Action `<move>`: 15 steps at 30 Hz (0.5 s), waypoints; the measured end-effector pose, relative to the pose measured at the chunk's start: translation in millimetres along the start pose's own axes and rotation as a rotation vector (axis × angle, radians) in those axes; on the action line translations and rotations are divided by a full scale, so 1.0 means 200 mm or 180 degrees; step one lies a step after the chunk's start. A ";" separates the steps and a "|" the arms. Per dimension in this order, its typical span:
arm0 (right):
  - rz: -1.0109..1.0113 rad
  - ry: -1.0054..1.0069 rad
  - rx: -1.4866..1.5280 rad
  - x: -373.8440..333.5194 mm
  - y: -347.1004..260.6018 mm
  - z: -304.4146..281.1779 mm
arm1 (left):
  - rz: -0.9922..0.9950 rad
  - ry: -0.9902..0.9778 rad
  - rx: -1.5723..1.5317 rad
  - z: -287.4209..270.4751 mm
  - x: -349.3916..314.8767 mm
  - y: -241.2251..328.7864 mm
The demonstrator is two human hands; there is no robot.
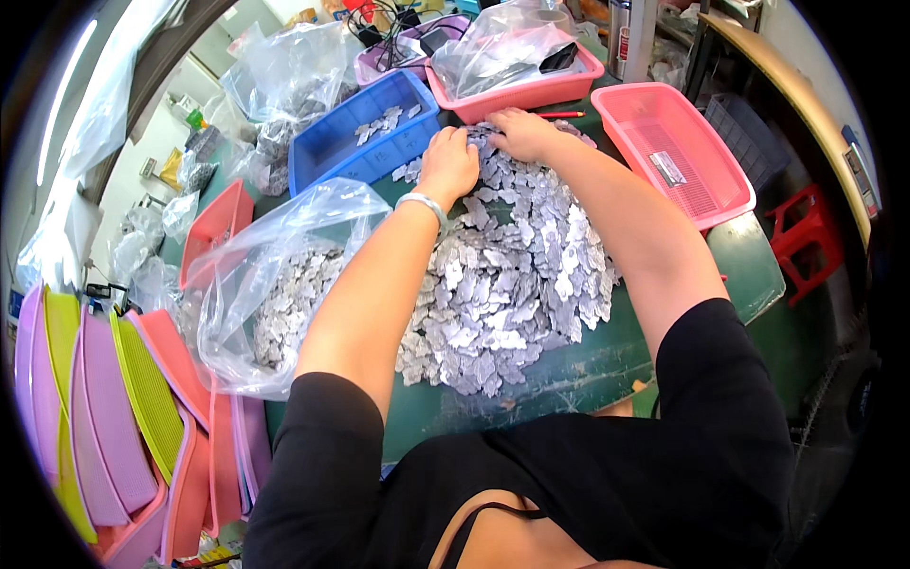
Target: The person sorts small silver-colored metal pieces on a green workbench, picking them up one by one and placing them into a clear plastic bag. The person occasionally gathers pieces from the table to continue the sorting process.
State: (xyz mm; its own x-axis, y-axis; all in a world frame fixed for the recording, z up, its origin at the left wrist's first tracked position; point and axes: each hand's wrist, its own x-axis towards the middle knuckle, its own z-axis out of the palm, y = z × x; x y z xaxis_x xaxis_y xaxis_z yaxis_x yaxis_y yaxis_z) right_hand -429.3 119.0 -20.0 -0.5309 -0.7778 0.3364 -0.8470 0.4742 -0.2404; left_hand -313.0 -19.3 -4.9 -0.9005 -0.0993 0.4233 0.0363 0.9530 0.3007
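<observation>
A heap of small flat silver-grey metal pieces (517, 275) with wavy outlines spreads over the green table. At its far edge, my left hand (449, 163) lies palm down on the pieces, fingers bent forward, a light bracelet on its wrist. Just to its right, my right hand (519, 135) rests on the heap's far end, its fingers stretched out and a little apart. No piece shows lifted in either hand; the undersides of both are hidden. Beyond my left hand stands a blue bin (365, 169) with a few of the same pieces inside.
A clear plastic bag (294, 294) of similar pieces lies left of the heap. Pink baskets (739, 194) stand at the right and back, near a red pen (561, 115). Colourful stacked baskets (100, 408) fill the left side. A red stool (810, 237) stands beyond the table (559, 375).
</observation>
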 end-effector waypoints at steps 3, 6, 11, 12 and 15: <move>0.0111 -0.0069 -0.0316 0.00 -0.04 0.05 | -0.0080 -0.0074 0.0191 0.11 0.14 -0.09; 0.0210 -0.0114 -0.0403 -0.02 -0.06 0.04 | -0.0342 -0.0167 0.0363 0.25 0.17 -0.12; 0.0241 -0.0278 -0.0377 -0.03 -0.06 0.01 | -0.0356 -0.0076 0.0247 0.25 0.14 -0.07; 0.0288 -0.0344 -0.0339 -0.04 -0.06 0.02 | -0.0363 -0.0085 0.0220 0.26 0.12 -0.07; 0.0356 -0.0481 -0.0241 -0.05 -0.09 -0.01 | -0.0337 -0.0021 0.0183 0.24 0.10 -0.07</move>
State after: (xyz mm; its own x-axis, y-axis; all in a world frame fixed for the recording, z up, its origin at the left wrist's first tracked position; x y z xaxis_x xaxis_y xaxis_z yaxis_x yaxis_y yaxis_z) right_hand -409.3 118.3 -17.9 -0.6165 -0.7688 0.1696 -0.7856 0.5864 -0.1975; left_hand -353.4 -20.6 -41.7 -0.9008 -0.1987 0.3860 -0.0841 0.9522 0.2938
